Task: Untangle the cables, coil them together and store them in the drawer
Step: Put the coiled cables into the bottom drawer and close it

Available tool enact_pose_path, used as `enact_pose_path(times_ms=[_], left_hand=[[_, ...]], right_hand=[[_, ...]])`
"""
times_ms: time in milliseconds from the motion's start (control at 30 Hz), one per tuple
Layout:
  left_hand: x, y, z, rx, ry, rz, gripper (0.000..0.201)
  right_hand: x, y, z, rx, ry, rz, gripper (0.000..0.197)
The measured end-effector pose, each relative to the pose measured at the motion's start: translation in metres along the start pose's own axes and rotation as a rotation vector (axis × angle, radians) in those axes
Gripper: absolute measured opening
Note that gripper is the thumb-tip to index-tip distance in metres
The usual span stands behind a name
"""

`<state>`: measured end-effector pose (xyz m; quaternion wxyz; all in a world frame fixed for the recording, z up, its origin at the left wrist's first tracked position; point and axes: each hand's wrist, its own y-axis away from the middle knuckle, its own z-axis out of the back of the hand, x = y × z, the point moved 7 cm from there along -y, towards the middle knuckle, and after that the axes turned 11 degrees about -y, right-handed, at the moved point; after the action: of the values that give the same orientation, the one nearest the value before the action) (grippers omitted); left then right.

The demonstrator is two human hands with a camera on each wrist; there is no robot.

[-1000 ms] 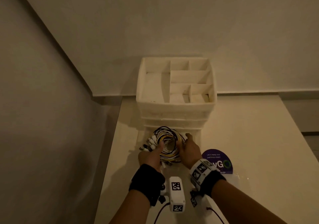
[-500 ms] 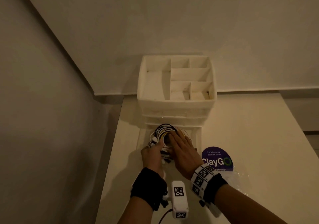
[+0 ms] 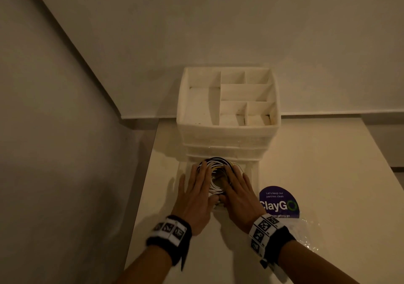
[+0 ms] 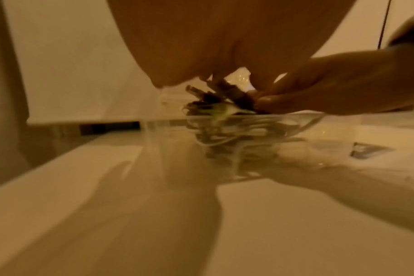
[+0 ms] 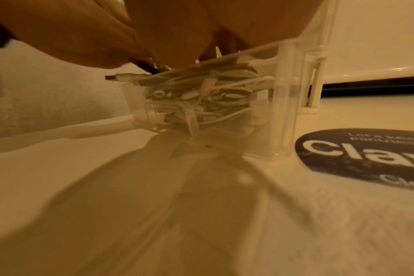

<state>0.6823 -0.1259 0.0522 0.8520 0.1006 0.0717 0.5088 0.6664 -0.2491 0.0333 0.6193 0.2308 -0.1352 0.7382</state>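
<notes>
A coil of white, black and yellow cables (image 3: 218, 167) lies in the clear drawer (image 3: 254, 175), which is pulled out from the bottom of the white organizer (image 3: 227, 134). My left hand (image 3: 195, 185) lies flat on the coil's left side with fingers straight. My right hand (image 3: 237, 187) lies flat on its right side, thumbs nearly meeting at the front. In the right wrist view the cables (image 5: 201, 93) are packed behind the drawer's clear wall (image 5: 284, 97), with a plug end poking out left. The left wrist view shows the cable bundle (image 4: 221, 110) blurred under both hands.
The organizer's top tray (image 3: 203, 106) has several empty compartments. A purple round sticker (image 3: 278, 202) and a clear plastic sheet (image 3: 306, 233) lie on the cream countertop right of the drawer. Walls close in at the left and behind; the counter edge runs along the left.
A second ago both hands gripped the coil by its sides above the drawer. The right hand flattened first, then the left; both now press the coil down in the drawer.
</notes>
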Motion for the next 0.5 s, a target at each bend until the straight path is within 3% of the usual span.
enact_pose_path(times_ms=[133, 300, 500], left_hand=[[0.012, -0.022, -0.006, 0.069, -0.147, -0.144, 0.07], [0.016, -0.023, -0.007, -0.026, -0.162, -0.176, 0.069], [0.015, -0.03, -0.009, 0.006, -0.179, -0.282, 0.069]], right_hand=[[0.0, 0.002, -0.002, 0.014, -0.056, -0.057, 0.068], [0.003, 0.003, -0.002, 0.028, -0.077, -0.034, 0.066], [0.009, 0.002, -0.005, 0.091, 0.024, -0.173, 0.072]])
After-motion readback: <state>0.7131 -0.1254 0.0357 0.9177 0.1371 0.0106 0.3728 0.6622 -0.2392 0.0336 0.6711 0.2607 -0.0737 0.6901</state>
